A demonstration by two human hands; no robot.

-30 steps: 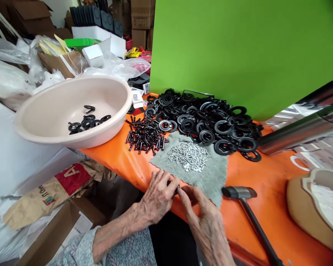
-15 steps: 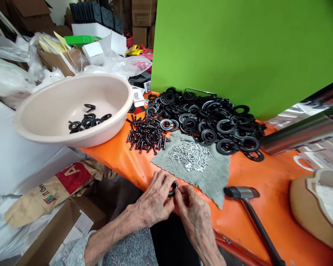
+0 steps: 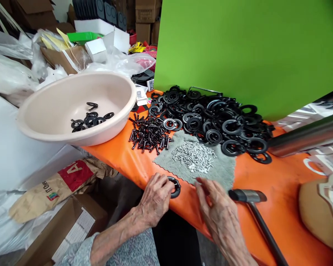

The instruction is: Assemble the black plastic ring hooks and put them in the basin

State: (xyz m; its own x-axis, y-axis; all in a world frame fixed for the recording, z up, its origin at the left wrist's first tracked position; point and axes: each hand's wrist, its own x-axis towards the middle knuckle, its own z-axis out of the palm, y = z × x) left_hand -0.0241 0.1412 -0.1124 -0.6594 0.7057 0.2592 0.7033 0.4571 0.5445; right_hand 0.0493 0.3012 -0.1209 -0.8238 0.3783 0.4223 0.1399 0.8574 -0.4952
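Note:
My left hand (image 3: 157, 197) is closed around the near side of a black ring (image 3: 177, 187) at the orange table's front edge. Its fingers cover the ring's left part. To the right, my right hand (image 3: 218, 205) hovers by the front edge of a grey cloth (image 3: 222, 173), slightly blurred. Thumb and forefinger come together there on what looks like a small silver pin (image 3: 194, 177). On the cloth lies a heap of silver pins (image 3: 194, 155). Behind it is a large pile of black rings (image 3: 208, 114), with a heap of black screw-like parts (image 3: 150, 135) to the left.
A pale basin (image 3: 44, 129) holding several black rings stands at the left. A hammer (image 3: 255, 212) lies right of my right hand, beside a tan tub (image 3: 310, 214). A metal cylinder (image 3: 299, 140) and a green panel (image 3: 238, 44) are behind. An open cardboard box (image 3: 91, 208) sits below left.
My right hand has left the ring and moved right to the cloth's edge. My left hand stays on the ring, more of which now shows. The view has shifted slightly.

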